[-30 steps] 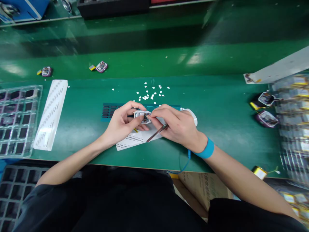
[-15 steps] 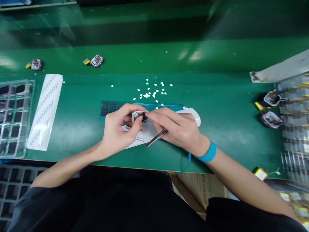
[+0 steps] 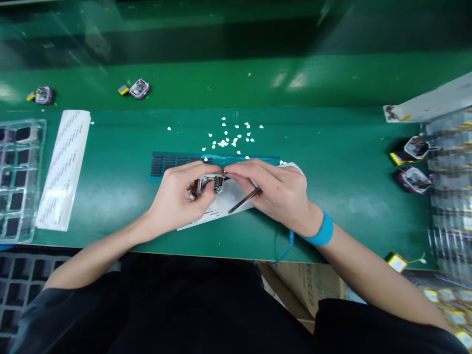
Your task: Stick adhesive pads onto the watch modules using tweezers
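Observation:
Between the thumb and fingers of my left hand (image 3: 184,192) is a small open device housing (image 3: 217,184) with electronics showing inside. My right hand (image 3: 275,189) is closed around dark metal tweezers (image 3: 244,199), which slant down to the left below the fingers. Its thumb and index finger pinch at the right upper edge of the housing; whatever lies between those fingertips is too small to make out. Under both hands lies a white printed sheet (image 3: 195,224). A blue wristband sits on my right wrist.
Small white stickers (image 3: 234,141) and a teal sheet with dark strips (image 3: 158,164) lie beyond my hands. A clear tray (image 3: 42,142) and white strip (image 3: 64,169) are left. Open devices (image 3: 415,180) and stacked clear trays (image 3: 452,196) stand right. Two more devices (image 3: 139,88) sit at the back.
The housing has turned in my left hand, showing more of its inside. My right fingertips have shifted to its upper edge, and the tweezers have swung slightly. The view has moved a little.

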A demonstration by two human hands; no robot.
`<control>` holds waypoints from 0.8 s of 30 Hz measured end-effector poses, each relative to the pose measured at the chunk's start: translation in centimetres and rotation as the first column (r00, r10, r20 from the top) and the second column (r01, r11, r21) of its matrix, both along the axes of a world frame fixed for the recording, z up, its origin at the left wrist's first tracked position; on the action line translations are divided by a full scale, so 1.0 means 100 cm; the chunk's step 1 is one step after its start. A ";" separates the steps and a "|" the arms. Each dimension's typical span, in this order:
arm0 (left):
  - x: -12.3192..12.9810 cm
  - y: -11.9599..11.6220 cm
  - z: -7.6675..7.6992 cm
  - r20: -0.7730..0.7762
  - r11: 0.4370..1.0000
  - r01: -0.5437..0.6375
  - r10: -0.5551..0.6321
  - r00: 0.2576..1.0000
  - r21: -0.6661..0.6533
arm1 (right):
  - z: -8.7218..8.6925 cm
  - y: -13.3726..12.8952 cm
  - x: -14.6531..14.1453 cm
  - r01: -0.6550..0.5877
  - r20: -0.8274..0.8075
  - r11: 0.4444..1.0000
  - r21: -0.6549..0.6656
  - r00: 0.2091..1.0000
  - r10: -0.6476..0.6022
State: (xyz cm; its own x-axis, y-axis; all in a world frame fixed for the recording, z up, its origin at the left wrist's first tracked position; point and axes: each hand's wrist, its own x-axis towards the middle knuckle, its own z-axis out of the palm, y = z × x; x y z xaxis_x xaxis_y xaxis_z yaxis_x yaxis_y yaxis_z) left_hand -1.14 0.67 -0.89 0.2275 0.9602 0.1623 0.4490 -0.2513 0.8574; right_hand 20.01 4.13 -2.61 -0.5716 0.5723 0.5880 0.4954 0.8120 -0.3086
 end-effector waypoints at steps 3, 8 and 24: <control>0.002 0.001 0.001 0.182 0.980 0.014 0.022 0.983 -0.197 | 0.000 0.000 -0.001 0.026 -0.034 1.000 -0.011 0.999 -0.026; 0.006 -0.002 0.004 0.306 0.959 0.012 0.078 0.949 -0.282 | -0.004 -0.001 -0.002 -0.003 -0.015 0.995 0.103 1.000 0.004; 0.004 -0.001 0.003 0.322 0.907 0.061 0.085 0.943 -0.417 | -0.005 0.002 0.007 -0.104 0.100 0.982 0.157 0.991 0.089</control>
State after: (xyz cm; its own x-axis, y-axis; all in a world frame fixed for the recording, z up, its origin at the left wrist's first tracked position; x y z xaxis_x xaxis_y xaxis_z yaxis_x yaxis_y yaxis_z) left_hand -0.76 0.58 -0.55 0.2197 0.9570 -0.1894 0.1271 0.1644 0.9782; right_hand 20.73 4.33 -3.16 -0.6757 0.4133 0.6105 0.4325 0.8928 -0.1257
